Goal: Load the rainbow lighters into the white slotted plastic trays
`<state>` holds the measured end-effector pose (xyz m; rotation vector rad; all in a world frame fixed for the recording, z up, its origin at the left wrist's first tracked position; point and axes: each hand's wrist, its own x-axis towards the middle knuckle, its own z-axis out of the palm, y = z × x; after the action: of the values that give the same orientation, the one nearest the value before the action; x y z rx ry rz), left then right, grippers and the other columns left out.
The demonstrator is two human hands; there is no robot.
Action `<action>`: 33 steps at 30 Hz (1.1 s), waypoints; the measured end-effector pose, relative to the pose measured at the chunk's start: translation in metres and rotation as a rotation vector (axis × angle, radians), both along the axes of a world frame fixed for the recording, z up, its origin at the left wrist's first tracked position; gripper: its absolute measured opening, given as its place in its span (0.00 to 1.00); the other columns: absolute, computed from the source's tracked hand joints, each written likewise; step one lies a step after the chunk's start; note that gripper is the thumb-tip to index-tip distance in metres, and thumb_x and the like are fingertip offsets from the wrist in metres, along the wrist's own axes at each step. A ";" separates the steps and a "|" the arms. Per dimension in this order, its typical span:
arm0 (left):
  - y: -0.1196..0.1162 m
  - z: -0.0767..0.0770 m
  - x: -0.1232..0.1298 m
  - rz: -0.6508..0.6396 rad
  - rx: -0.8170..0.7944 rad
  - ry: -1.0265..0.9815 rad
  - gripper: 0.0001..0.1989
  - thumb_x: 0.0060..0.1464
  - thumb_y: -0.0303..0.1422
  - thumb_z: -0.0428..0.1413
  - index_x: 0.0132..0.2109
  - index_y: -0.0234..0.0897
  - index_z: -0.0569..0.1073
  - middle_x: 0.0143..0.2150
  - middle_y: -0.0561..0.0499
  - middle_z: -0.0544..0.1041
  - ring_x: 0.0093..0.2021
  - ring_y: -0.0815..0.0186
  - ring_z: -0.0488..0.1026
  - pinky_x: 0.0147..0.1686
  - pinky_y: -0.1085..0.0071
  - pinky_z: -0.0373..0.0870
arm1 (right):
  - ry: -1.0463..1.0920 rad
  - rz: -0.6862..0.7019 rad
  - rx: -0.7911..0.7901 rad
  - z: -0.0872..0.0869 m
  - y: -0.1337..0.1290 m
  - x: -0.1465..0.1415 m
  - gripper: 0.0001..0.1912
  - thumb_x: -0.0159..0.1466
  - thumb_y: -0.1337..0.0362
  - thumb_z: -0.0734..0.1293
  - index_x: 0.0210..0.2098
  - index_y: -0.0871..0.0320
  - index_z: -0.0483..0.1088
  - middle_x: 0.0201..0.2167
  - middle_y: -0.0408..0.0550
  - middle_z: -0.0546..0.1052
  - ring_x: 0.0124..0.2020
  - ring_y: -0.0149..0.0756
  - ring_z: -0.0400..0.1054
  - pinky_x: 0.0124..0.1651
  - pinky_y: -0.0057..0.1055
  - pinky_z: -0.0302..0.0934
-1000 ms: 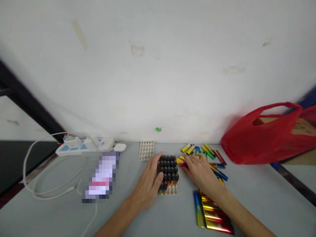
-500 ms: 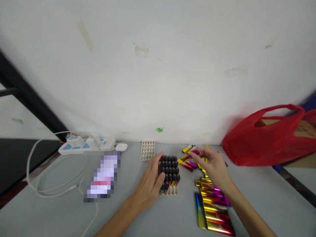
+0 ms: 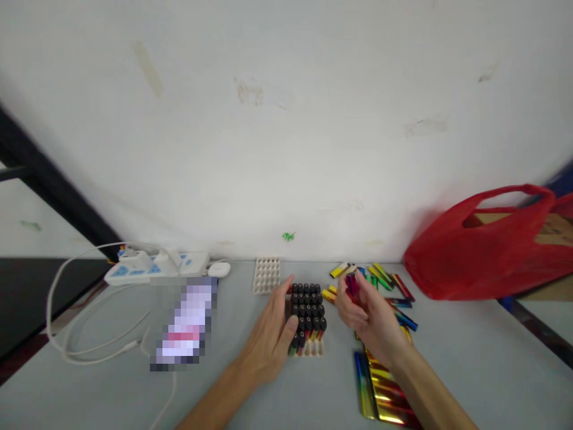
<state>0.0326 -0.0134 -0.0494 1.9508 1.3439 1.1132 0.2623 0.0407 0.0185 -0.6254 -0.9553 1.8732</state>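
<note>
A pale moulded tray (image 3: 314,348) holds several rows of upright tubes (image 3: 308,310) with black tops and shiny coloured bodies; bare wells show along its near edge. My left hand (image 3: 271,337) curves round the tray's left side, index finger at the far corner and thumb against the near tubes. To the right, my right hand (image 3: 369,313) is raised over the table with a shiny magenta tube (image 3: 353,288) pinched in its fingers, partly hidden by them. Loose metallic tubes (image 3: 380,276) in yellow, green, red and blue lie behind and beside this hand.
A second pale tray (image 3: 267,276) with wells lies by the wall. At the left are a power strip (image 3: 156,264), white cables, a white earbud-like case (image 3: 219,269) and a blurred-out phone (image 3: 185,325). More shiny tubes (image 3: 387,388) lie in a row near right. A red bag (image 3: 474,257) stands far right.
My right hand has lifted the magenta tube from the loose pile and turned, moving slightly left and nearer. The left hand keeps its place at the tray.
</note>
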 end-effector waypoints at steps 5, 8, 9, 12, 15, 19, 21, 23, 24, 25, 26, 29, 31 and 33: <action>0.002 -0.003 0.000 -0.005 0.009 -0.008 0.33 0.79 0.49 0.41 0.82 0.43 0.46 0.80 0.37 0.58 0.77 0.47 0.61 0.77 0.44 0.56 | 0.157 0.224 -0.096 0.006 -0.011 0.000 0.34 0.71 0.36 0.69 0.23 0.54 0.59 0.20 0.34 0.51 0.22 0.28 0.40 0.24 0.27 0.42; 0.003 -0.007 -0.001 0.000 0.008 -0.019 0.33 0.79 0.48 0.41 0.82 0.42 0.45 0.82 0.37 0.55 0.79 0.46 0.58 0.78 0.43 0.53 | 0.145 0.276 -0.102 0.003 -0.018 -0.006 0.34 0.72 0.36 0.67 0.23 0.54 0.57 0.20 0.34 0.51 0.21 0.28 0.41 0.24 0.27 0.42; 0.003 -0.008 -0.002 0.002 0.008 -0.024 0.34 0.79 0.48 0.41 0.82 0.42 0.45 0.82 0.38 0.54 0.79 0.46 0.56 0.78 0.43 0.52 | 0.134 0.286 -0.113 0.001 -0.019 -0.008 0.34 0.73 0.36 0.66 0.22 0.53 0.57 0.19 0.34 0.51 0.20 0.28 0.40 0.23 0.27 0.41; 0.004 -0.011 -0.003 -0.001 0.008 -0.031 0.33 0.79 0.48 0.41 0.82 0.42 0.45 0.83 0.38 0.53 0.80 0.46 0.54 0.78 0.43 0.51 | 0.078 0.312 -0.162 -0.002 -0.023 -0.010 0.33 0.72 0.36 0.66 0.23 0.52 0.56 0.18 0.32 0.49 0.17 0.27 0.36 0.19 0.27 0.36; 0.004 -0.011 -0.004 -0.008 0.001 -0.022 0.33 0.80 0.48 0.41 0.82 0.43 0.45 0.83 0.39 0.53 0.80 0.46 0.56 0.78 0.43 0.52 | 0.013 0.316 -0.185 -0.003 -0.025 -0.009 0.33 0.70 0.36 0.68 0.24 0.53 0.56 0.18 0.30 0.49 0.18 0.25 0.33 0.18 0.26 0.31; 0.004 -0.009 -0.003 -0.002 -0.003 -0.023 0.33 0.79 0.48 0.41 0.82 0.44 0.45 0.83 0.40 0.53 0.80 0.46 0.54 0.79 0.44 0.51 | 0.001 0.294 -0.132 -0.004 -0.027 -0.009 0.32 0.72 0.36 0.65 0.24 0.54 0.57 0.17 0.32 0.51 0.18 0.26 0.36 0.20 0.26 0.33; 0.005 -0.009 -0.002 0.001 -0.005 -0.028 0.34 0.79 0.48 0.41 0.82 0.43 0.46 0.83 0.39 0.53 0.80 0.46 0.54 0.79 0.44 0.51 | -0.003 0.293 -0.123 -0.005 -0.027 -0.009 0.32 0.72 0.37 0.63 0.24 0.54 0.58 0.17 0.31 0.50 0.18 0.26 0.36 0.20 0.26 0.33; 0.005 -0.009 -0.002 -0.002 -0.006 -0.030 0.34 0.79 0.48 0.41 0.82 0.43 0.46 0.83 0.38 0.54 0.80 0.45 0.56 0.78 0.44 0.52 | -0.011 0.294 -0.135 -0.005 -0.027 -0.010 0.33 0.72 0.36 0.64 0.24 0.53 0.57 0.17 0.31 0.48 0.19 0.26 0.33 0.20 0.26 0.31; 0.005 -0.009 -0.002 -0.004 -0.005 -0.030 0.33 0.79 0.48 0.41 0.82 0.42 0.46 0.82 0.38 0.54 0.79 0.45 0.56 0.78 0.44 0.52 | -0.019 0.296 -0.144 -0.004 -0.027 -0.010 0.33 0.71 0.35 0.64 0.24 0.53 0.56 0.17 0.30 0.47 0.19 0.26 0.32 0.20 0.27 0.30; 0.005 -0.009 -0.002 -0.006 -0.005 -0.029 0.33 0.80 0.48 0.41 0.82 0.42 0.46 0.82 0.38 0.54 0.79 0.46 0.57 0.78 0.44 0.53 | -0.030 0.294 -0.152 -0.004 -0.027 -0.011 0.34 0.71 0.34 0.64 0.23 0.53 0.55 0.17 0.30 0.46 0.19 0.26 0.32 0.20 0.27 0.29; 0.005 -0.009 -0.002 -0.006 -0.005 -0.027 0.33 0.80 0.48 0.41 0.82 0.42 0.46 0.82 0.38 0.54 0.79 0.46 0.57 0.78 0.44 0.53 | -0.043 0.285 -0.157 -0.004 -0.027 -0.011 0.34 0.70 0.34 0.65 0.23 0.52 0.54 0.17 0.30 0.45 0.19 0.26 0.31 0.20 0.27 0.28; 0.004 -0.009 -0.003 -0.004 -0.006 -0.021 0.33 0.80 0.48 0.41 0.82 0.42 0.46 0.82 0.38 0.55 0.79 0.46 0.57 0.78 0.44 0.52 | -0.065 0.238 -0.162 -0.004 -0.026 -0.012 0.33 0.70 0.36 0.66 0.22 0.52 0.53 0.17 0.30 0.46 0.18 0.25 0.32 0.19 0.27 0.28; 0.004 -0.009 -0.003 -0.003 -0.006 -0.020 0.33 0.79 0.48 0.41 0.82 0.42 0.46 0.82 0.38 0.55 0.80 0.47 0.56 0.79 0.44 0.51 | -0.065 0.200 -0.157 -0.005 -0.026 -0.013 0.33 0.69 0.36 0.66 0.22 0.51 0.53 0.16 0.30 0.46 0.17 0.25 0.33 0.19 0.27 0.29; 0.004 -0.009 -0.003 -0.007 -0.004 -0.017 0.33 0.79 0.48 0.41 0.82 0.42 0.46 0.83 0.39 0.54 0.80 0.47 0.55 0.79 0.45 0.51 | -0.069 0.167 -0.156 -0.006 -0.026 -0.014 0.33 0.68 0.36 0.67 0.21 0.51 0.53 0.16 0.29 0.46 0.17 0.24 0.33 0.19 0.27 0.29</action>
<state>0.0294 -0.0094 -0.0587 1.9381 1.3281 1.1205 0.2488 0.0142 0.0130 -0.7264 -0.9358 2.1006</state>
